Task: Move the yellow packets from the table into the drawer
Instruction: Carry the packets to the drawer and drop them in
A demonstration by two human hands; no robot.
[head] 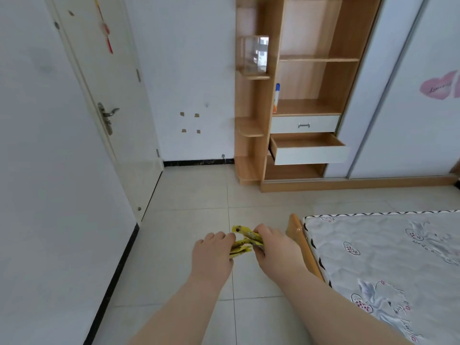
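A bunch of yellow packets [245, 241] is held between both hands above the tiled floor, low in the middle of the view. My left hand [213, 255] grips the lower packets from the left. My right hand [276, 249] grips the upper packets from the right. Far ahead in the wooden shelf unit, the lower drawer [311, 151] with a white front is pulled open and its inside looks empty. Just above it sits a second drawer [305, 124], pushed in. No table is in view.
A bed with a patterned mattress [388, 265] and a wooden corner fills the lower right. A white door [107, 95] stands on the left wall. A spray bottle [276, 97] stands on a shelf above the drawers. Tiled floor lies between me and the unit.
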